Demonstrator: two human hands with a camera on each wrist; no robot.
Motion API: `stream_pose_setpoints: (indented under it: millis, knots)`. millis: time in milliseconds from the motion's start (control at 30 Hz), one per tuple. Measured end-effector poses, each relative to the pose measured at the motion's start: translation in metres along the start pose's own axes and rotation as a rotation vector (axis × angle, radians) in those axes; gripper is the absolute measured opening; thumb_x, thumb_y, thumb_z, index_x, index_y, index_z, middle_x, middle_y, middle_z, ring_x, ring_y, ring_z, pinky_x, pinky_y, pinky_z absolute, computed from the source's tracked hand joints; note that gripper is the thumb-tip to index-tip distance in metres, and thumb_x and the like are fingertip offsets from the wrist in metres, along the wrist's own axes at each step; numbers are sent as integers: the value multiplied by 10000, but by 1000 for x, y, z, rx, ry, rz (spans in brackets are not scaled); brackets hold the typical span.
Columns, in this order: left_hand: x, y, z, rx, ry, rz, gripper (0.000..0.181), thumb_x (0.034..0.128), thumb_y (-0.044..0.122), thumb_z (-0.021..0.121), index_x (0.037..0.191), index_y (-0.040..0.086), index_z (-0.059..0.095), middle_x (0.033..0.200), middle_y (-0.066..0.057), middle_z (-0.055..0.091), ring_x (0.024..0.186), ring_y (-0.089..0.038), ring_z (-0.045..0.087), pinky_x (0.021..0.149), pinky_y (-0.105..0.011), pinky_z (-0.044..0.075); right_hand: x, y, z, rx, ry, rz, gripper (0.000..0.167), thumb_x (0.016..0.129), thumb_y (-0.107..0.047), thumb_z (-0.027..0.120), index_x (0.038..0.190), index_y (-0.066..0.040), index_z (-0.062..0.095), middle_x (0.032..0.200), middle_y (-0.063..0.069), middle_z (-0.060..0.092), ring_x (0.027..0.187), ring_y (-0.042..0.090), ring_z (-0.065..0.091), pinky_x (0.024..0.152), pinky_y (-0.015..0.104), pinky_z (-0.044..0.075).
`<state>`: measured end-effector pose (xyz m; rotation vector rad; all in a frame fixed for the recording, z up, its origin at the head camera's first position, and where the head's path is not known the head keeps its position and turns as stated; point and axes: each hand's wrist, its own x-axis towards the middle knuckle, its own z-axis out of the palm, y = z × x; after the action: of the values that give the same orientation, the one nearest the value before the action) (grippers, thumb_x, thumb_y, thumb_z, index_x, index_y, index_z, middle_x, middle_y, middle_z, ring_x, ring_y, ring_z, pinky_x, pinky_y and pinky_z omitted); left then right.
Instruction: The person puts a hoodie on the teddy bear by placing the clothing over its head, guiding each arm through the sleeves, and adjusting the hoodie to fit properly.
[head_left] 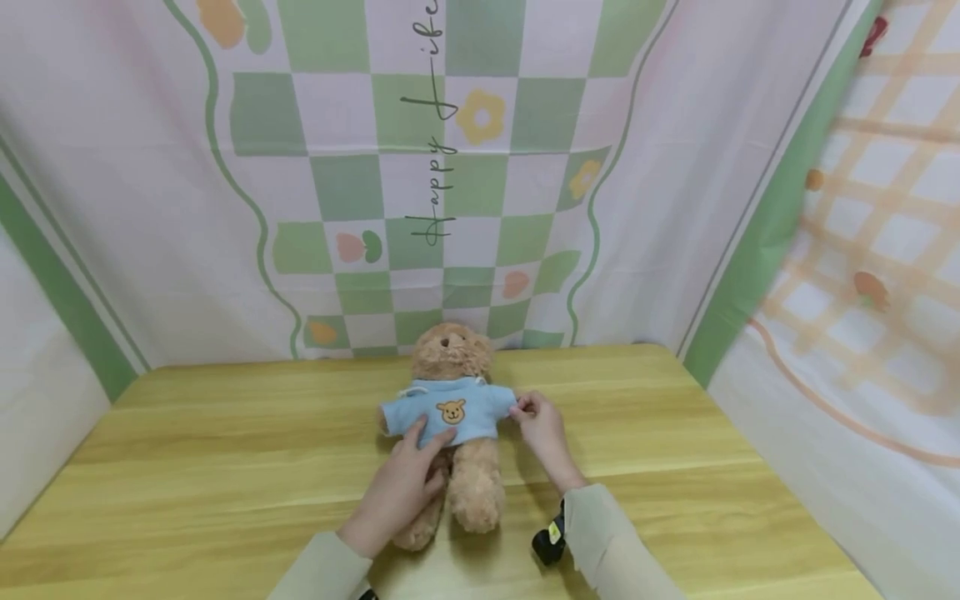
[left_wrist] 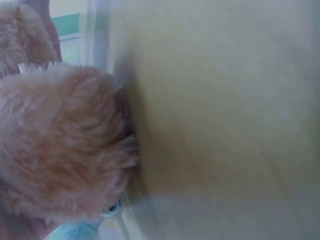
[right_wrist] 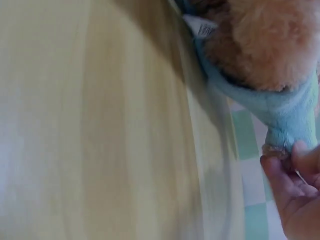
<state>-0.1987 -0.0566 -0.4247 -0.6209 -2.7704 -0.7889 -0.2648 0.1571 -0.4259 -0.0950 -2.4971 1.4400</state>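
Observation:
A tan plush teddy bear in a light blue hoodie with a bear-face patch lies on its back on the wooden table, head toward the patterned cloth. My left hand rests on the bear's lower body and one leg, with fingertips on the lower front of the hoodie. At the sleeve end on the bear's right-hand side in view, my right hand pinches the cuff and paw tip between thumb and finger. The left wrist view shows a furry leg close up, hiding most of that hand.
The wooden table reaches back to a green-and-white checked cloth. Another cloth with an orange grid hangs at the right. A white label sticks out near the hoodie's hem.

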Motion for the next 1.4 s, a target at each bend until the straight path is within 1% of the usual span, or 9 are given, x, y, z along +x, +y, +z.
stream_pose_setpoints:
  millis: [167, 300, 467, 567, 700, 800, 900, 1067, 1400]
  knots:
    - [2, 0, 2, 5, 8, -12, 507, 891, 183, 636, 1376, 139, 495, 1455, -279, 368, 1172, -459, 521, 815, -527, 539, 3, -2, -3, -14, -138, -104, 474, 856, -20, 655, 1289, 25, 465, 1293, 290, 506, 1169, 439, 554, 927, 469, 514]
    - [5, -2, 0, -39, 55, -37, 503, 927, 253, 596, 1381, 76, 471, 1425, -221, 452, 1219, -411, 522, 918, -529, 506, 6, -6, -3, -68, -240, -201, 539, 851, 25, 647, 1360, 9, 471, 1348, 277, 491, 1224, 436, 505, 1008, 524, 448]
    - [13, -14, -8, -96, 331, -68, 299, 940, 143, 572, 1212, 20, 593, 1154, -177, 624, 1013, -329, 625, 833, -454, 547, 7, -5, -3, -73, -236, -195, 390, 861, 61, 611, 1243, -1, 568, 1296, 240, 567, 1233, 420, 517, 1033, 526, 430]
    - [19, -26, -12, -156, 445, -159, 233, 961, 115, 543, 1160, 22, 618, 1102, -197, 577, 956, -322, 592, 768, -441, 536, 7, -2, -3, -56, -226, -185, 366, 856, 82, 603, 1212, 2, 573, 1276, 239, 581, 1229, 418, 523, 1023, 518, 443]
    - [25, -41, -13, -295, 361, -293, 362, 1012, 231, 469, 1312, 40, 534, 1240, -255, 501, 1093, -380, 543, 875, -501, 496, 7, 3, -3, -23, -217, -184, 341, 836, 130, 592, 1163, 37, 566, 1225, 260, 594, 1180, 429, 557, 979, 490, 485]
    - [31, -48, -13, -380, 290, -318, 445, 1016, 258, 459, 1404, 40, 446, 1227, -260, 519, 1112, -392, 552, 932, -515, 485, 7, 6, -2, -10, -207, -201, 319, 811, 154, 599, 1112, 53, 565, 1179, 266, 607, 1138, 432, 582, 944, 468, 512]
    - [39, -51, -13, -438, 269, -308, 467, 1002, 232, 494, 1416, 28, 427, 976, -188, 560, 847, -302, 578, 786, -396, 515, 8, 6, -2, 3, -200, -202, 302, 799, 153, 614, 1078, 44, 571, 1159, 249, 619, 1134, 420, 586, 937, 462, 517]
    - [47, -51, -11, -452, 259, -341, 311, 995, 164, 501, 1260, 12, 562, 739, -64, 469, 617, -130, 407, 582, -254, 375, 8, 5, -2, 0, -208, -190, 304, 804, 154, 611, 1082, 35, 574, 1174, 242, 618, 1140, 413, 582, 937, 460, 517]
    - [44, -52, -19, -432, 259, -399, 261, 1008, 120, 456, 1170, -35, 589, 945, -196, 612, 777, -216, 553, 645, -272, 439, 6, -3, -1, -42, -203, -121, 285, 847, 128, 566, 1113, 26, 573, 1207, 224, 611, 1169, 407, 562, 980, 491, 481]
